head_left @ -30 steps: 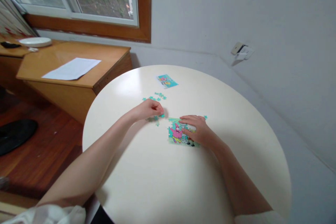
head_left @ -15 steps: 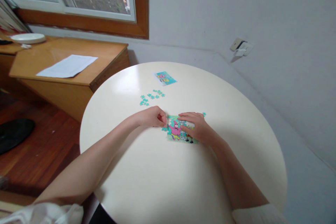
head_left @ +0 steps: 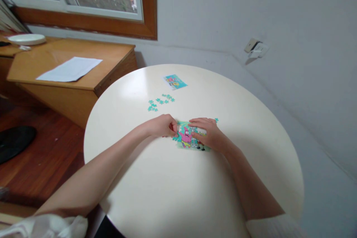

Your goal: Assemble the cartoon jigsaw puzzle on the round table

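A partly built cartoon jigsaw puzzle (head_left: 187, 138) lies in the middle of a round cream table (head_left: 178, 193). My right hand (head_left: 208, 134) rests flat on its right part, fingers stretched out over the picture. At the puzzle's left edge my left hand (head_left: 163, 125) is curled, its fingertips pinched on a teal puzzle piece (head_left: 176, 137) touching that edge. Several loose teal pieces (head_left: 160, 103) are scattered farther back on the table. A small reference picture card (head_left: 174, 81) sits near the far rim.
A wooden desk (head_left: 83, 81) with a white sheet of paper (head_left: 69, 69) stands left of the table, below a window. A white plate (head_left: 26, 39) is at the far left. A wall socket (head_left: 255, 48) is on the right wall. Wooden floor at left.
My left hand has moved right from the loose pieces to the puzzle's left edge, carrying a teal piece. My right hand has stayed flat on the puzzle.
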A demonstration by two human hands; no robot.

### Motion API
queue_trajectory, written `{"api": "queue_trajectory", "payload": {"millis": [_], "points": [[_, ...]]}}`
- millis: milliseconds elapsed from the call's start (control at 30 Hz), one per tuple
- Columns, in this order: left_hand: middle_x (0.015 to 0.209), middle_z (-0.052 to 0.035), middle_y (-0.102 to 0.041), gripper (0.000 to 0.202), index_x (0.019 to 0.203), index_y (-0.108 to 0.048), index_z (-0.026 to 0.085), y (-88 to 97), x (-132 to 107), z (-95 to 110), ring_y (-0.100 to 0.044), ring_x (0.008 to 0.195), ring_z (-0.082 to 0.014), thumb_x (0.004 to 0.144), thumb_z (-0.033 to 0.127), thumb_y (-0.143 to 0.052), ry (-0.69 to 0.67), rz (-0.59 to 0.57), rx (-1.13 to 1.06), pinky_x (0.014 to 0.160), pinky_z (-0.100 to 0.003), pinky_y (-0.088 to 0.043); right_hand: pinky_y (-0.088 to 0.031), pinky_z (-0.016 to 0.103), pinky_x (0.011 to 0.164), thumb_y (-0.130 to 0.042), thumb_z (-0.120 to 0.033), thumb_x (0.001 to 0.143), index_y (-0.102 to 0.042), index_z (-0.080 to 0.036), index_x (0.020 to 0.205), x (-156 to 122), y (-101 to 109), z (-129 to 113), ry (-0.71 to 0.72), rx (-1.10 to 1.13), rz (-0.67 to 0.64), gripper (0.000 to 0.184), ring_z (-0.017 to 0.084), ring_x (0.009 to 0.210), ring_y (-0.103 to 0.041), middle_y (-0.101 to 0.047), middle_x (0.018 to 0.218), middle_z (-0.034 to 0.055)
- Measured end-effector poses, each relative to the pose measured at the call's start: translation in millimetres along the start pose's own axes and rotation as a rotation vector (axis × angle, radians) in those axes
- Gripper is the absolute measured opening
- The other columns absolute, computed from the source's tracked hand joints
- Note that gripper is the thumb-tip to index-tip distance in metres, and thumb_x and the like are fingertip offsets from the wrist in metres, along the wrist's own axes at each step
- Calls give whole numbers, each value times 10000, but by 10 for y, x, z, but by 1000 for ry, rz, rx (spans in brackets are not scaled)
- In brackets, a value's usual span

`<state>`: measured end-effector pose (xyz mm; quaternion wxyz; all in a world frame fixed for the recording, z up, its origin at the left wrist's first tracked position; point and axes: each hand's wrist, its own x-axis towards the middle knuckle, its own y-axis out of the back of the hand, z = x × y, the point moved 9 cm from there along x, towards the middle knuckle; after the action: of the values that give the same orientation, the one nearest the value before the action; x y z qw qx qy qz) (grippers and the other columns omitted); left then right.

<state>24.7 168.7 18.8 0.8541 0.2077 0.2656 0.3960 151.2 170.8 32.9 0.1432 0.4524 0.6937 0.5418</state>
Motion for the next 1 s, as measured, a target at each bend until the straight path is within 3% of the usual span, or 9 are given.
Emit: {"api": "queue_trajectory", "payload": {"millis": [300,1000], "points": [[571,16,-576,89,666,-625,145,19,-23,81,-490,543,-101,614,199,-577,10,65,146,491,-198,-346,-340,470,893,-582,-273,752,-673,-240,971,-14,-9,6,12,0,17,239,258,1020,-574,-653,1093,81],[567,17,-548,59,632,-568,158,8,-45,157,-455,535,-98,648,213,-553,-13,83,313,492,-206,-305,-346,455,880,-581,-268,752,-670,-232,963,-16,9,-1,17,1,29,233,255,1012,-580,-661,1075,80]]}}
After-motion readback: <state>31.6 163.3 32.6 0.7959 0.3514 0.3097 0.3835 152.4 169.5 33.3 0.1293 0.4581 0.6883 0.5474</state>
